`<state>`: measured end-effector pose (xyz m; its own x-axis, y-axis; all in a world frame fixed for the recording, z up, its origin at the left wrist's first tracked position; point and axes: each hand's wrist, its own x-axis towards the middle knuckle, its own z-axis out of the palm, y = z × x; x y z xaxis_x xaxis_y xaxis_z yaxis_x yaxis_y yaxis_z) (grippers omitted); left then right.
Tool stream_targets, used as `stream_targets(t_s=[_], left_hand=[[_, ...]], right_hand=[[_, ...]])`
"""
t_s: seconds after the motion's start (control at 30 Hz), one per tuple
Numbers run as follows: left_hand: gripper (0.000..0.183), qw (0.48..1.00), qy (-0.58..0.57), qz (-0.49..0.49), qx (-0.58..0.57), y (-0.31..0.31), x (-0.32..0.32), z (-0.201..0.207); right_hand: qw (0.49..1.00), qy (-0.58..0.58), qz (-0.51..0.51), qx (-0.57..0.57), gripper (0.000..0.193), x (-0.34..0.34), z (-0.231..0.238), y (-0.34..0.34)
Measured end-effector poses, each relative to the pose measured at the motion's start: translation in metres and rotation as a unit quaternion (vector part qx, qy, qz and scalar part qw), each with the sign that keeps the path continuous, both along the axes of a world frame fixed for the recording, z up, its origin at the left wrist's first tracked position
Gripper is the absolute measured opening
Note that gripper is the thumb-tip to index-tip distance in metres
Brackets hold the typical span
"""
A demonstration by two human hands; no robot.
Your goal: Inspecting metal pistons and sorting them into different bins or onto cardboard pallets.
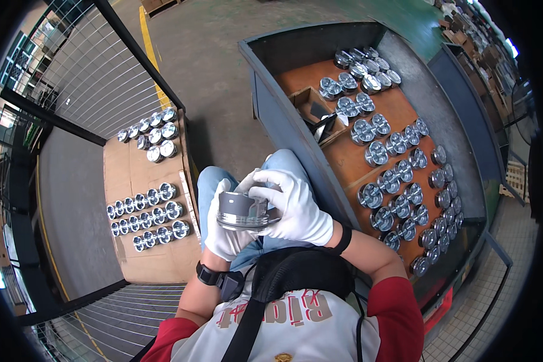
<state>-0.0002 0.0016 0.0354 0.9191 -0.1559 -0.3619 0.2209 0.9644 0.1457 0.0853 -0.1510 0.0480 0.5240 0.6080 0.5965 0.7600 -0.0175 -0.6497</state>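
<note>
A round grey metal piston (241, 211) sits between both of my white-gloved hands, above my jeans-clad knees. My left hand (225, 236) cups it from below and behind, with a black watch on that wrist. My right hand (293, 205) lies over its right side and top, fingers curled onto the part. The piston's shiny crown edge faces left and down.
On my left, a brown cardboard sheet (133, 169) carries rows of shiny pistons (148, 217) inside a wire-mesh cage (84, 72). On my right, a blue-grey metal bin (283, 120) with a brown floor holds several more pistons (398, 181) and a small open cardboard box (314, 108).
</note>
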Motion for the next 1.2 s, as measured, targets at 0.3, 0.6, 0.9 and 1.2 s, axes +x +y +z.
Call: stream_targets(t_s=[0.3,0.6,0.9,1.2], left_hand=[[0.061,0.983,-0.031,0.062,0.168,0.005,-0.004,-0.005],[0.062,0.934,-0.056,0.097,0.340,0.005,-0.009,0.000],[0.059,0.909,-0.064,0.143,0.385,0.008,-0.008,0.004],[0.069,0.999,0.025,0.027,-0.024,0.006,-0.001,-0.002]], right_hand=[[0.999,0.005,-0.020,-0.051,0.088,-0.001,-0.010,-0.007],[0.993,0.072,0.007,-0.094,0.073,-0.003,-0.008,-0.008],[0.999,0.053,0.006,0.000,0.054,-0.001,-0.017,-0.006],[0.995,-0.094,0.032,-0.007,0.066,-0.003,-0.006,-0.003]])
